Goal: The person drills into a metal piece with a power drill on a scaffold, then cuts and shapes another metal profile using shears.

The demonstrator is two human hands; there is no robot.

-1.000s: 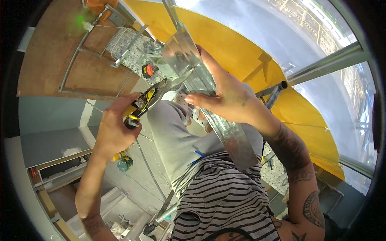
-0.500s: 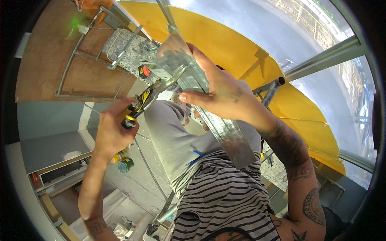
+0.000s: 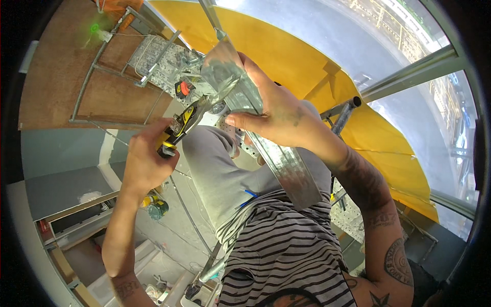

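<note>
My left hand [image 3: 148,158] is closed round the black and yellow handles of a pair of tin snips [image 3: 186,121]. Their metal jaws reach the near side of a galvanized metal channel [image 3: 289,166], close to its far end; whether the blades bite into the metal I cannot tell. The channel slants over my lap, its near end by my striped shirt. My right hand [image 3: 279,115] grips it around its upper middle, thumb on the near face and fingers behind, partly hidden.
A perforated platform [image 3: 153,59] carries a red and black tape measure [image 3: 182,89] and scraps. Metal tube frames [image 3: 97,66] stand at the left, and a scaffold tube [image 3: 348,115] lies right of my hand. Yellow sheeting [image 3: 286,51] hangs before the window. Far below is a green power tool [image 3: 157,209].
The fingers of my left hand, blurred before, now show clearly on the snips. The channel and my right hand have shifted very slightly left.
</note>
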